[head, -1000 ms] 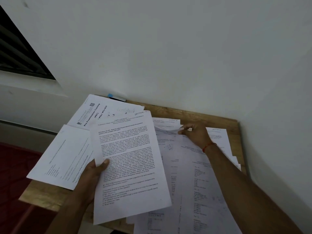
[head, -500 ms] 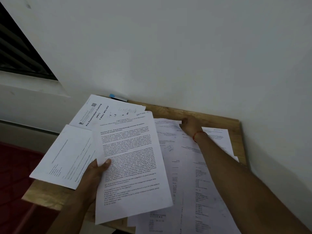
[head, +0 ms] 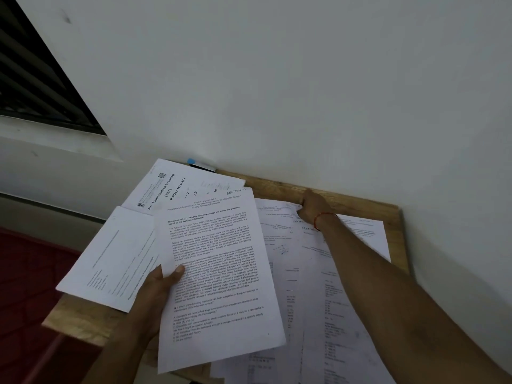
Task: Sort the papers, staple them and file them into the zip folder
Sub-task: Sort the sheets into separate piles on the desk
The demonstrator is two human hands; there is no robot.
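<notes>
Papers (head: 282, 245) lie under the right grip (head: 311, 207); whether it pinches them, I cannot tell. Left grip (head: 155, 292) clamps one printed sheet (head: 221, 273).

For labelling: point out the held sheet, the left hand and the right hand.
held sheet (head: 221, 261): head view, middle of its printed text.
left hand (head: 152, 300): head view, back of hand.
right hand (head: 313, 207): head view, back of hand.

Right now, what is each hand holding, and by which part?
The left hand grips a printed sheet by its left edge, thumb on top. The right hand touches the top corner of a loose paper; whether it grips is unclear.
</notes>
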